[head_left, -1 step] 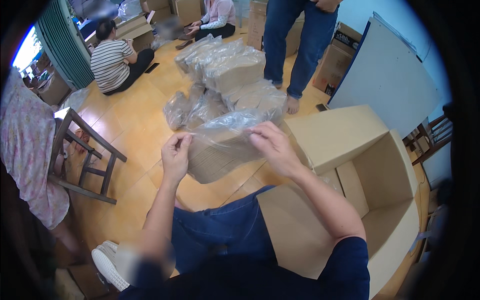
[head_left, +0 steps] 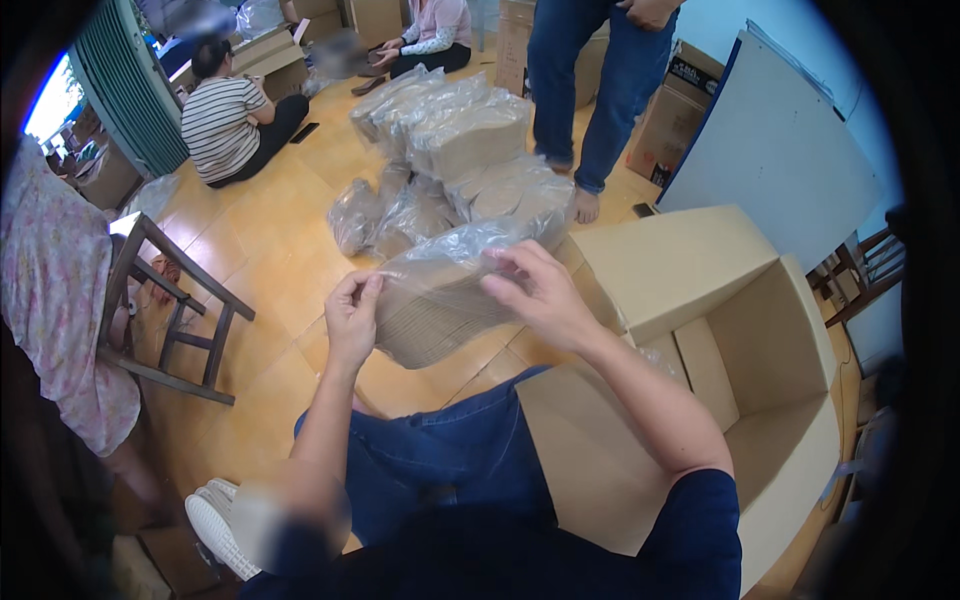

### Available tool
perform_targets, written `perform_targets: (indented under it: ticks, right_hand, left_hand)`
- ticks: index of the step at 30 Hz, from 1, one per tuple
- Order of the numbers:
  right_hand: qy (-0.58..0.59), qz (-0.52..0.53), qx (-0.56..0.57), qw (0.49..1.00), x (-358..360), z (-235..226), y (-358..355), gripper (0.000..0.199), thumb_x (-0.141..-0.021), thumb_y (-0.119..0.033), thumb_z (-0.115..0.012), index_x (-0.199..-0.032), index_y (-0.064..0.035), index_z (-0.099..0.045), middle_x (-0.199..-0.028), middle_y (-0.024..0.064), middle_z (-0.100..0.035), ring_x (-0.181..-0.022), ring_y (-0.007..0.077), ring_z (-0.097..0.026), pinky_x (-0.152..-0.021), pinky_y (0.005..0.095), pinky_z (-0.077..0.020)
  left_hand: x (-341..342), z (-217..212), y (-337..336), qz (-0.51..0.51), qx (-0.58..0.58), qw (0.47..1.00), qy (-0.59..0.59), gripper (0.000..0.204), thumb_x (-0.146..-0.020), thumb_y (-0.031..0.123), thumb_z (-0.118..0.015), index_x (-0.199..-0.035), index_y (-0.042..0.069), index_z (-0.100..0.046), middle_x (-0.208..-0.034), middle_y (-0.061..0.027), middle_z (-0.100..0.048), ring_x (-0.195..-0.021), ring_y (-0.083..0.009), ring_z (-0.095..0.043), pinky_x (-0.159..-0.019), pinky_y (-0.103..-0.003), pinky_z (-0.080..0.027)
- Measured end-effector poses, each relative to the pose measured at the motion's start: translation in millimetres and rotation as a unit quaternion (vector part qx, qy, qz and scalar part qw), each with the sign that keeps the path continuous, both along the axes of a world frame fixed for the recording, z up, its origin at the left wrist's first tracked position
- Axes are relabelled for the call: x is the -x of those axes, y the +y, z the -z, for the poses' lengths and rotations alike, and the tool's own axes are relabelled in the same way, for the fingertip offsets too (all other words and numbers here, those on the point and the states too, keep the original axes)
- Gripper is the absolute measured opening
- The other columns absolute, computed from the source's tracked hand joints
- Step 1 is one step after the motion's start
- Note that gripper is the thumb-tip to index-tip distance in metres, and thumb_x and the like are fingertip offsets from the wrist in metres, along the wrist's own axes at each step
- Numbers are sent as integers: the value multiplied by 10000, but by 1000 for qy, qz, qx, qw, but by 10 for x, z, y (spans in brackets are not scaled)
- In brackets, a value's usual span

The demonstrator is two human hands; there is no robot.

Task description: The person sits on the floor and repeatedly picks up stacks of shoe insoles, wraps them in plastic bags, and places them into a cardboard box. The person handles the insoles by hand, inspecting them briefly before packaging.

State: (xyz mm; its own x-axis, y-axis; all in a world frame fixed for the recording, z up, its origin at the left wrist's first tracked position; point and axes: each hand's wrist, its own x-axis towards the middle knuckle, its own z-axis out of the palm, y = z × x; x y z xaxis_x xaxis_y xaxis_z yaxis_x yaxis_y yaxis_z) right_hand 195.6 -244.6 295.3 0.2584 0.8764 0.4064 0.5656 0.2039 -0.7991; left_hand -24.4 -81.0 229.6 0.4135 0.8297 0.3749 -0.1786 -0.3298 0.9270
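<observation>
In front of me lies a stack of thin brown cardboard pieces [head_left: 440, 335] with rounded edges, its upper part inside a clear plastic bag [head_left: 450, 245]. At the stack's left side, my left hand [head_left: 352, 310] pinches the bag's edge between thumb and fingers. My right hand [head_left: 535, 295] is over the stack's right end, close to the plastic, with the thumb apart from the curled fingers. Beyond the stack, several more clear bags of brown pieces [head_left: 465, 140] are piled on the floor. A large open cardboard box [head_left: 690, 270] stands beside my right arm.
A dark wooden stool [head_left: 165, 290] lies tipped at my left, by floral cloth [head_left: 60, 290]. A person in jeans [head_left: 600, 90] stands beyond the bags. Another in a striped shirt [head_left: 220, 130] sits on the tiled floor [head_left: 270, 240]. A white board [head_left: 770, 150] leans at the right.
My right hand has shifted slightly left, and its thumb has moved apart from the fingers. My left hand keeps its pinch on the plastic bag.
</observation>
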Motion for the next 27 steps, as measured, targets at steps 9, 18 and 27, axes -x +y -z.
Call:
perform_targets:
  ticks: [9, 18, 27]
  right_hand:
    - [72, -92, 32, 993, 587, 347, 467, 207, -929, -188, -590, -984, 10, -612, -752, 132, -633, -675, 234, -617, -629, 342, -472]
    - [-51, -177, 156, 970, 1490, 1069, -216, 180, -935, -197, -547, -982, -33, -604, -863, 207, -658, -823, 399, -644, -674, 479, -517]
    - [-135, -219, 203, 945, 1525, 954, -500, 194, -882, -154, -584, -1033, -48, -645, -957, 125, -629, -973, 306, -600, -828, 425, -486]
  left_hand:
    - [151, 827, -60, -15, 110, 994, 9, 210, -988, 192, -558, -988, 5, -653, -917, -24, -658, -848, -75, -578, -780, -233, -465]
    - [679, 774, -985, 106, 209, 965, 118, 246, -967, 167, -586, -1165, 25, -555, -853, 2, -584, -785, -68, -536, -714, -210, -437]
    - [806, 555, -1010, 184, 222, 950, 120, 254, -946, 86, -594, -1183, 4, -551, -841, -20, -588, -689, -58, -534, -581, -215, -444]
